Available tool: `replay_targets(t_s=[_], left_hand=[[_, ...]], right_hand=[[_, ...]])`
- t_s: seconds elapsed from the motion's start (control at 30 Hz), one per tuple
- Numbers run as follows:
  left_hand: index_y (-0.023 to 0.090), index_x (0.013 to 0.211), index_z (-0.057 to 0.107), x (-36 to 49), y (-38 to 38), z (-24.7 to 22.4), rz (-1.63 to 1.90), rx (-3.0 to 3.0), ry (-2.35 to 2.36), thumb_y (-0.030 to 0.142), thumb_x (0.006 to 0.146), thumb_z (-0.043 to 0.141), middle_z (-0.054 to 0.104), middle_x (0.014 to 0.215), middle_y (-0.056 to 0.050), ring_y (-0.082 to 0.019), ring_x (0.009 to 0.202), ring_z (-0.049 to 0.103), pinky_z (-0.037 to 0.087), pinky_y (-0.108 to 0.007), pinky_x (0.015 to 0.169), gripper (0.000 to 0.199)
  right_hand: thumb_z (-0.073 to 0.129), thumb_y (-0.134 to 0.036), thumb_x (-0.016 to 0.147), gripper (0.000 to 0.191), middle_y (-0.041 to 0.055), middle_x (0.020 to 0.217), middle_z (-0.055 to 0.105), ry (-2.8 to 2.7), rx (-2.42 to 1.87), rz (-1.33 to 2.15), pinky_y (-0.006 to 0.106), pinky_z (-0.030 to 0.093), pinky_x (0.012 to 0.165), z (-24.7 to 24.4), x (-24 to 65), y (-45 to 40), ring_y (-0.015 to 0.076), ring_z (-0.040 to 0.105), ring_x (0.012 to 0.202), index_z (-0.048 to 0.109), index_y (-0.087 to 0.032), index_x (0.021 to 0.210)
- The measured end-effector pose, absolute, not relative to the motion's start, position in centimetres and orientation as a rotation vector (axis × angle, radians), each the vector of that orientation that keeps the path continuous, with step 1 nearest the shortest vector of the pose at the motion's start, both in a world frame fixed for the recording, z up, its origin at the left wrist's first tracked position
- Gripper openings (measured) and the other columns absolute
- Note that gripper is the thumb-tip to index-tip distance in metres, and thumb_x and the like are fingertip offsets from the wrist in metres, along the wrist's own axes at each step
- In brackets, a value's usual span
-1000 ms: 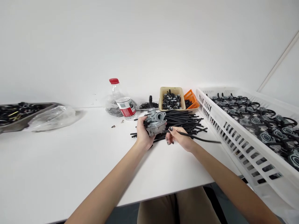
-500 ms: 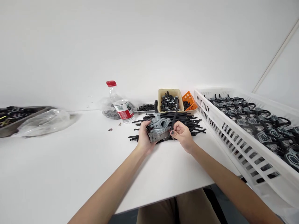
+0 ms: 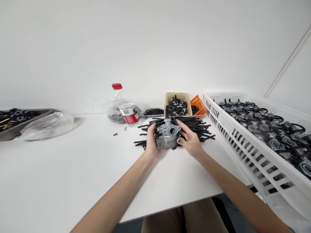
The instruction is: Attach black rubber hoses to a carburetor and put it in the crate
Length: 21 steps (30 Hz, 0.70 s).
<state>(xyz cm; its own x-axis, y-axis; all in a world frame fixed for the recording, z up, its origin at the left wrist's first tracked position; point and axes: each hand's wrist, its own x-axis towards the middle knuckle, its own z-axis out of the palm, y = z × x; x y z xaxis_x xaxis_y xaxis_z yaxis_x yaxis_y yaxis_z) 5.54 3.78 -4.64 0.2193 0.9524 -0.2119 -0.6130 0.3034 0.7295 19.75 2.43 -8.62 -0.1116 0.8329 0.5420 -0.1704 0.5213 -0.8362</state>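
Carburetor [image 3: 167, 137], grey metal with a round throat facing up, sits between both hands just above the white tabletop [image 3: 73, 174]. The left hand [image 3: 151, 142] is clamped on its left side; the right hand [image 3: 190, 140] cups its right side, fingers curled against a short black hose [image 3: 175, 144] looping off the body. Behind the carburetor lies a pile of black hoses [image 3: 196, 127]; beyond it a beige tub [image 3: 178, 95]. Right of the carburetor stands a white crate [image 3: 243, 145]; left, a plastic bottle [image 3: 126, 108].

White table [image 3: 73, 181]: hose pile [image 3: 194, 127], bottle [image 3: 126, 108], plastic bag [image 3: 46, 124], tan bin [image 3: 178, 103], white crate [image 3: 245, 145].
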Motion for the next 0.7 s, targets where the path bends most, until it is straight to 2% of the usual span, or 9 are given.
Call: replay_targets(t_s=[0.13, 0.27, 0.43, 0.57, 0.7], left_hand=[[0.013, 0.089, 0.063, 5.6, 3.7, -4.7, 1.051, 0.492, 0.696, 0.06, 0.083, 0.036, 0.065, 0.075, -0.011, -0.025, 0.068, 0.062, 0.054, -0.033, 0.056, 0.055], [0.011, 0.092, 0.063, 5.3, 3.9, -5.3, 0.925, 0.473, 0.643, 0.056, 0.083, 0.039, 0.063, 0.068, -0.011, -0.024, 0.059, 0.06, 0.052, -0.034, 0.05, 0.052], [0.011, 0.086, 0.062, 5.1, 3.9, -5.5, 0.809, 0.441, 0.647, 0.044, 0.083, 0.038, 0.062, 0.064, -0.01, -0.021, 0.047, 0.055, 0.047, -0.031, 0.04, 0.041], [0.01, 0.089, 0.062, 5.1, 3.9, -5.3, 0.766, 0.451, 0.601, 0.052, 0.082, 0.038, 0.062, 0.066, -0.011, -0.021, 0.045, 0.054, 0.044, -0.03, 0.036, 0.048], [0.01, 0.097, 0.061, 4.9, 4.2, -5.8, 0.804, 0.455, 0.57, 0.056, 0.08, 0.04, 0.063, 0.069, -0.012, -0.024, 0.052, 0.058, 0.046, -0.03, 0.038, 0.053]], right_hand=[[0.078, -0.051, 0.076, 0.074, 0.0118, 0.136, 0.043, -1.417, -0.574, 1.098, 0.041, 0.03, 0.109, -8.1, 19.8, 2.0, 0.0287, 0.039, 0.126, 0.047, -0.016, 0.133], [0.083, -0.055, 0.067, 0.077, 0.0127, 0.128, 0.05, -1.418, -0.616, 1.07, 0.041, 0.033, 0.106, -7.8, 19.9, 1.8, 0.0301, 0.042, 0.122, 0.052, -0.017, 0.126], [0.085, -0.057, 0.061, 0.096, 0.0133, 0.129, 0.047, -1.423, -0.609, 1.133, 0.04, 0.039, 0.1, -7.3, 19.9, 1.4, 0.0307, 0.044, 0.12, 0.038, -0.02, 0.135], [0.086, -0.053, 0.062, 0.093, 0.0129, 0.129, 0.047, -1.422, -0.583, 1.158, 0.039, 0.038, 0.101, -7.2, 19.9, 1.3, 0.0297, 0.045, 0.119, 0.036, -0.021, 0.134], [0.086, -0.052, 0.063, 0.092, 0.0126, 0.127, 0.049, -1.405, -0.597, 1.13, 0.04, 0.035, 0.103, -7.4, 19.8, 1.5, 0.0287, 0.045, 0.118, 0.036, -0.021, 0.133]])
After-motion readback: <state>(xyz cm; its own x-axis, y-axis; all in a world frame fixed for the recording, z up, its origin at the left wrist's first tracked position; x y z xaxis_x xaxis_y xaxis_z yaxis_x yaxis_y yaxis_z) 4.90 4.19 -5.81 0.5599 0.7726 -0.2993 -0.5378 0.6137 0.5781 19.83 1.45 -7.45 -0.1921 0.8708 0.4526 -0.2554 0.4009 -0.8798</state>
